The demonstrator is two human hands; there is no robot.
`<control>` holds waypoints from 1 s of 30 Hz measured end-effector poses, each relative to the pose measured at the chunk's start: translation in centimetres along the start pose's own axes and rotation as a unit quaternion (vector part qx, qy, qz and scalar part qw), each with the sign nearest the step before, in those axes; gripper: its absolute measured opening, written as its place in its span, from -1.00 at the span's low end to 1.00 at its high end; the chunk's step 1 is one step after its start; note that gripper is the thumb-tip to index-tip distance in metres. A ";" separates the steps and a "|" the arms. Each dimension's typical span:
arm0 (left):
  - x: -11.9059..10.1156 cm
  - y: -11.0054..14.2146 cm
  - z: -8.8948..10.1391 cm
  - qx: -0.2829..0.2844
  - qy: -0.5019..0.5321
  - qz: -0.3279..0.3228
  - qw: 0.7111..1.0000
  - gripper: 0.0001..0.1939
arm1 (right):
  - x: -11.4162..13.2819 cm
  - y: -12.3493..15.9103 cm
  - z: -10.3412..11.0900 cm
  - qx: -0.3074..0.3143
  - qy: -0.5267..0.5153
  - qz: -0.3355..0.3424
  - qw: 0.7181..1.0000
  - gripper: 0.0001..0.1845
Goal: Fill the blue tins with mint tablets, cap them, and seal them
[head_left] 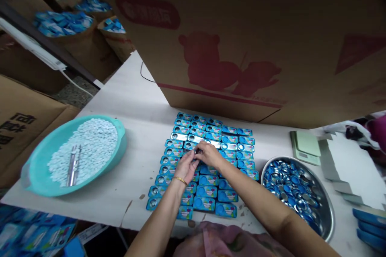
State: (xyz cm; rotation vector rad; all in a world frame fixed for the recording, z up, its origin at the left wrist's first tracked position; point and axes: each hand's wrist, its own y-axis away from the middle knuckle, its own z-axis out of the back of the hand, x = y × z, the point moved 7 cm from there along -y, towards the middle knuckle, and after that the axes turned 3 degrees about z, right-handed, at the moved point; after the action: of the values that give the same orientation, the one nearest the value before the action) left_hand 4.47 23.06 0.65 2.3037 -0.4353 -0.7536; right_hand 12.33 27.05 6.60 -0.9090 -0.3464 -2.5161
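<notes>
My left hand (185, 166), with a gold bracelet at the wrist, meets my right hand (209, 154) above the middle of a table covered with rows of small flat blue tins (206, 191). The fingers of both hands are drawn together at one spot; a small dark or shiny bit shows between them, too small to name. Several tins in the left columns show a round opening with pale content or a shiny rim, while others have a round blue cap in place. My forearms and fingers hide part of the middle rows.
A turquoise basin (122, 144) of white tablets, holding a metal tube (72, 166), stands at left. On the right are a steel bowl (331, 219) of round blue and silver caps, a green scale (306, 148) and white card pieces (356, 168). A large carton (229, 16) rises behind.
</notes>
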 end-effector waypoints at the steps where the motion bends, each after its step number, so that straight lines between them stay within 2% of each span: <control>1: 0.1 0.0 0.0 -0.005 0.005 0.001 1.000 -0.91 | -0.5 0.0 0.1 -0.002 -0.003 -0.010 1.000 -0.80; 3: 0.1 0.1 0.3 -0.011 0.012 0.011 1.000 -0.90 | -2.0 -0.5 1.0 -0.010 -0.005 -0.034 0.999 -0.78; 6: 0.1 0.3 0.8 -0.010 0.020 0.036 0.999 -0.86 | -5.5 -1.9 4.0 -0.046 0.060 -0.119 0.990 -0.71; 9: -0.2 0.5 1.1 0.008 0.028 0.046 0.999 -0.82 | -8.3 -4.0 6.1 -0.023 0.149 -0.191 0.970 -0.70; 12: -0.4 0.8 1.2 0.013 0.021 0.049 0.999 -0.79 | -9.5 -6.5 6.2 0.016 0.181 -0.226 0.957 -0.71; 15: -0.6 0.7 1.4 0.006 0.012 0.049 0.999 -0.78 | -10.1 -8.7 5.5 0.060 0.202 -0.260 0.942 -0.67; 20: -1.1 0.4 1.0 0.012 0.027 0.058 0.998 -0.78 | -10.8 -10.4 5.4 0.113 0.212 -0.283 0.929 -0.60; 23: -1.3 0.2 0.5 0.029 0.057 0.071 0.995 -0.77 | -10.1 -9.7 6.0 0.111 0.216 -0.274 0.931 -0.58; 26: -1.3 0.0 0.2 0.032 0.075 0.082 0.993 -0.76 | -7.9 -7.2 5.7 0.082 0.225 -0.250 0.938 -0.59; 28: -1.2 -0.1 0.1 0.026 0.079 0.082 0.993 -0.76 | -5.3 -5.1 4.5 0.057 0.200 -0.180 0.961 -0.63; 30: -1.0 -0.2 -0.4 0.029 0.081 0.076 0.993 -0.78 | -1.8 -3.2 2.5 0.056 0.124 -0.033 0.990 -0.66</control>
State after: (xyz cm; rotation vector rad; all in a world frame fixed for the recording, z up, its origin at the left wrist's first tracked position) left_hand 3.93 23.92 1.14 2.3325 -0.5577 -0.4815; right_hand 13.36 31.31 7.02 -0.5421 -0.4373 -2.6033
